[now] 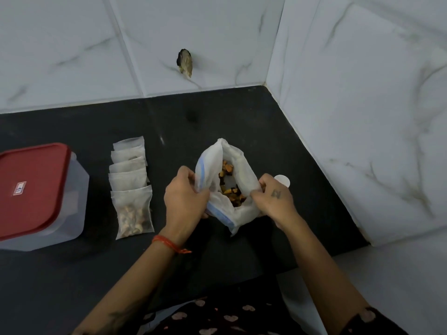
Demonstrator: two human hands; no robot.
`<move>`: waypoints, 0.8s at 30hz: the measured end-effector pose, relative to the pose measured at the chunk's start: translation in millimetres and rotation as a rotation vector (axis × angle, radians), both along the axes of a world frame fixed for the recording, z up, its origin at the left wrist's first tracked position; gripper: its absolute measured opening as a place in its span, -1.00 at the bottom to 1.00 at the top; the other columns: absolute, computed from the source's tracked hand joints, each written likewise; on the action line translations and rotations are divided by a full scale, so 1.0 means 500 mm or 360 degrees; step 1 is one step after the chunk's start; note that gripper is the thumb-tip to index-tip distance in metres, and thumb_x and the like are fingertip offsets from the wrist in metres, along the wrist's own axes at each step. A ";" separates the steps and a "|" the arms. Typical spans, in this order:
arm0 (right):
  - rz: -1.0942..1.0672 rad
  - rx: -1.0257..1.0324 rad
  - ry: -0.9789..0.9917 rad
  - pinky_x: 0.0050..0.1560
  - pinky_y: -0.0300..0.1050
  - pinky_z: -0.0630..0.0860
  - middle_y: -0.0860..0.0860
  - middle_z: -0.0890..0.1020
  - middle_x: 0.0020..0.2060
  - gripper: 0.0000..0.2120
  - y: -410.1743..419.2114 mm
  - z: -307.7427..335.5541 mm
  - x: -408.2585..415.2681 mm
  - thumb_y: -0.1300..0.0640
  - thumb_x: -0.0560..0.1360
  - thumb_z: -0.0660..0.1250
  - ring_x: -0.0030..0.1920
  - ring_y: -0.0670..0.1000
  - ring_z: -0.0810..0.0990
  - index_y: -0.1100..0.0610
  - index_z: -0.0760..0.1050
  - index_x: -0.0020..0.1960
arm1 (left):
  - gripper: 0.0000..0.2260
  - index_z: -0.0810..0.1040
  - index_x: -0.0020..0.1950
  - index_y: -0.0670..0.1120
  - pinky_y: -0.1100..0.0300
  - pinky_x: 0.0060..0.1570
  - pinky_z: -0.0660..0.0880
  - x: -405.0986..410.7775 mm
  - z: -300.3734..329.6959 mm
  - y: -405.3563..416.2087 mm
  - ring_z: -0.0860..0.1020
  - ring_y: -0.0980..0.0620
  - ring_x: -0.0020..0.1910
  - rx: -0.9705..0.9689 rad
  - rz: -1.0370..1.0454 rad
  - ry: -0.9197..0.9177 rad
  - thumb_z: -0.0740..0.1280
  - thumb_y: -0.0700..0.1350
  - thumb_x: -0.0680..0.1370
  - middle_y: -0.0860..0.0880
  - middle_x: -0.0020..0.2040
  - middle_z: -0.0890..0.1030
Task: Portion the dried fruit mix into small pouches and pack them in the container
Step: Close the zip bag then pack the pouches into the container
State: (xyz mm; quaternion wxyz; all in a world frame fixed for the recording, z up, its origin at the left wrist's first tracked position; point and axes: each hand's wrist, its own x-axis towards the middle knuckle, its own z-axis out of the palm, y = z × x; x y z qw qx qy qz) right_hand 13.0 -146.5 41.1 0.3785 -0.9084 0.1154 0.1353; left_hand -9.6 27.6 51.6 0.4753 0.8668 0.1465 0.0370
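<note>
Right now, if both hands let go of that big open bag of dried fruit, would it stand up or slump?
Probably slump. The big bag looks like thin, crumpled plastic, kept open only by the left hand and right hand pulling its rim apart. The dried fruit sits low inside, so the base may stay put while the upper walls fold. It could tip and spill through the open mouth.

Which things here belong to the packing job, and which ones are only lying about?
Belonging to the job:
- big bag of dried fruit mix, held open by left hand and right hand
- small pouches
- container, red lid on

Just lying about:
- white round object behind the right hand
- dark mark on the wall
</note>
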 end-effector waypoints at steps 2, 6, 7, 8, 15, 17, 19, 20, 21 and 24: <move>-0.0047 0.0143 -0.0016 -0.30 -0.16 0.55 -0.02 0.46 -0.19 -0.93 0.004 0.005 0.001 0.19 0.49 0.25 -0.17 -0.05 0.48 0.12 0.39 -0.04 | -0.81 0.35 -0.10 -0.11 0.00 -0.39 0.57 0.005 0.005 0.002 0.57 -0.08 -0.29 0.0177 -0.0001 -0.0131 0.32 -0.32 0.43 -0.08 -0.19 0.51; -0.0162 0.0474 0.0001 -0.14 -0.09 0.56 0.00 0.55 -0.12 -0.85 0.015 0.030 0.012 0.24 0.42 0.38 -0.08 -0.02 0.55 0.08 0.44 -0.09 | -0.88 0.37 -0.09 -0.16 0.06 -0.34 0.49 0.016 0.022 0.014 0.51 -0.03 -0.31 0.0309 -0.0039 -0.0139 0.30 -0.23 0.47 -0.06 -0.26 0.49; -0.0181 0.0611 0.0058 -0.14 -0.10 0.57 0.02 0.57 -0.09 -0.83 0.017 0.037 0.015 0.23 0.41 0.42 -0.07 -0.01 0.57 0.08 0.45 -0.08 | -0.88 0.39 -0.10 -0.16 0.13 -0.36 0.44 0.019 0.027 0.020 0.48 0.00 -0.32 0.0314 -0.0058 -0.0100 0.31 -0.17 0.48 -0.06 -0.26 0.48; -0.0205 0.0755 0.0130 -0.14 -0.09 0.59 0.04 0.60 -0.07 -0.82 0.019 0.045 0.019 0.19 0.41 0.44 -0.06 0.00 0.60 0.09 0.48 -0.05 | -0.86 0.41 -0.10 -0.18 0.18 -0.36 0.40 0.024 0.033 0.026 0.45 0.02 -0.32 0.0302 -0.0075 -0.0052 0.32 -0.13 0.48 -0.06 -0.25 0.48; -0.0179 0.1384 0.0357 -0.18 -0.11 0.62 0.12 0.70 -0.08 -0.75 0.029 0.091 0.044 0.15 0.45 0.41 -0.07 0.08 0.69 0.24 0.57 0.09 | -0.71 0.46 0.10 -0.20 -0.03 0.03 0.56 0.050 0.089 0.072 0.60 -0.14 0.00 -0.0977 0.0024 0.0353 0.34 -0.02 0.51 -0.18 0.05 0.58; -0.0130 0.1243 0.0243 -0.21 -0.14 0.62 0.11 0.68 -0.08 -0.74 0.039 0.098 0.046 0.24 0.40 0.46 -0.09 0.06 0.69 0.23 0.56 0.08 | -0.72 0.45 0.11 -0.21 0.02 -0.07 0.60 0.052 0.095 0.083 0.61 -0.11 -0.05 -0.0924 0.0047 0.0318 0.38 -0.08 0.50 -0.19 0.04 0.59; -0.0121 0.1072 0.0140 -0.22 -0.13 0.62 0.08 0.66 -0.07 -0.69 0.050 0.101 0.051 0.28 0.34 0.50 -0.10 0.04 0.67 0.18 0.56 0.06 | -0.75 0.45 0.07 -0.18 0.07 -0.18 0.59 0.057 0.091 0.093 0.60 -0.09 -0.09 -0.0725 0.0100 0.0249 0.41 -0.15 0.46 -0.16 0.00 0.58; -0.0117 0.0963 0.0092 -0.19 -0.12 0.62 0.06 0.65 -0.07 -0.66 0.056 0.101 0.055 0.29 0.32 0.51 -0.09 0.03 0.66 0.14 0.55 0.06 | -0.75 0.44 0.05 -0.17 0.04 -0.16 0.60 0.059 0.085 0.098 0.60 -0.09 -0.09 -0.0569 0.0111 0.0189 0.41 -0.18 0.45 -0.15 -0.02 0.58; -0.0100 0.0819 0.0036 -0.12 -0.09 0.62 0.03 0.64 -0.06 -0.63 0.060 0.099 0.059 0.28 0.31 0.52 -0.07 0.01 0.64 0.10 0.55 0.08 | -0.76 0.44 0.03 -0.16 0.00 -0.14 0.60 0.061 0.078 0.103 0.60 -0.10 -0.10 -0.0359 0.0109 0.0113 0.42 -0.20 0.43 -0.14 -0.05 0.58; 0.0048 0.0149 -0.0227 -0.04 -0.17 0.50 -0.02 0.63 0.01 -0.57 0.067 0.082 0.074 0.22 0.34 0.48 0.02 -0.02 0.59 0.05 0.54 0.19 | -0.84 0.43 -0.07 -0.14 0.12 -0.28 0.54 0.065 0.060 0.118 0.55 -0.08 -0.17 0.0277 0.0098 -0.0140 0.37 -0.28 0.43 -0.11 -0.16 0.54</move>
